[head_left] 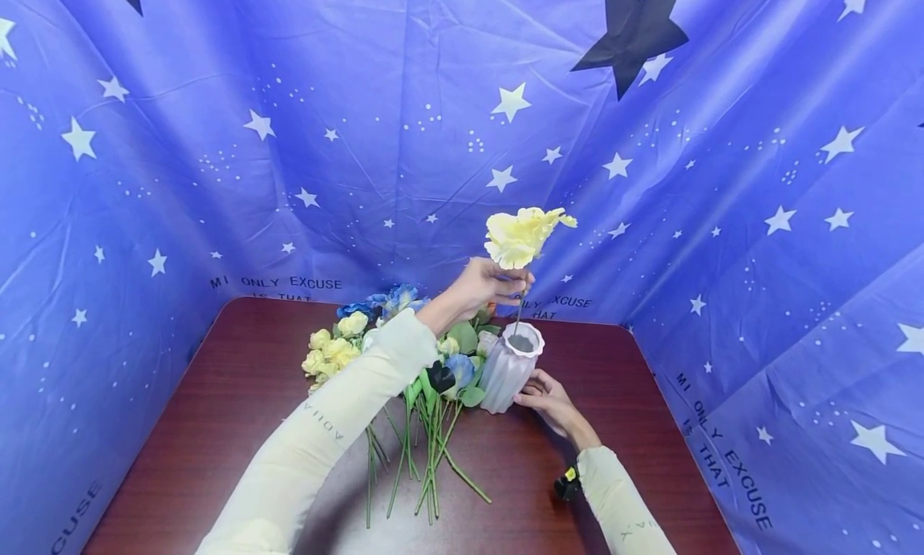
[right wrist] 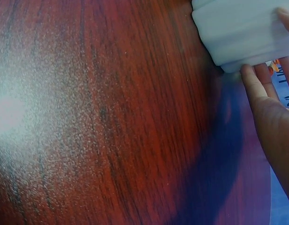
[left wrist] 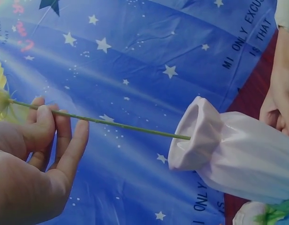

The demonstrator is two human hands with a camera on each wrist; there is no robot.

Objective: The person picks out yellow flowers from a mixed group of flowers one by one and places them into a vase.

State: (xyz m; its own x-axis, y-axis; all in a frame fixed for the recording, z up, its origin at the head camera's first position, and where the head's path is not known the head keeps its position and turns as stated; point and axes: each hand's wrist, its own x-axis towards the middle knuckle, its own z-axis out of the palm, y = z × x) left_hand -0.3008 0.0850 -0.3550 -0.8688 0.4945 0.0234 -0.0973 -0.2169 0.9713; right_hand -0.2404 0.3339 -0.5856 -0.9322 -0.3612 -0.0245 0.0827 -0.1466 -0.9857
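Well left of the pale vase [head_left: 500, 382], I have a cluster of small yellow blooms [head_left: 330, 354] on the dark red table [head_left: 231, 386]. Blue flowers [head_left: 395, 300] lie nearer to the vase and farther back, and green stems [head_left: 431, 459] spread out to its left and front. Next comes the left hand [head_left: 485, 289], above the vase and a little left of it; its thumb and fingertips are clamped on the stem of a single yellow flower [head_left: 527, 236]. That bloom sits over the vase, with the stem's lower end at the vase's mouth; how far in it reaches, I cannot tell. The right hand [head_left: 551, 403] is low on the vase's right side, fingers parted and holding its base, the thumb pressed on the wall.
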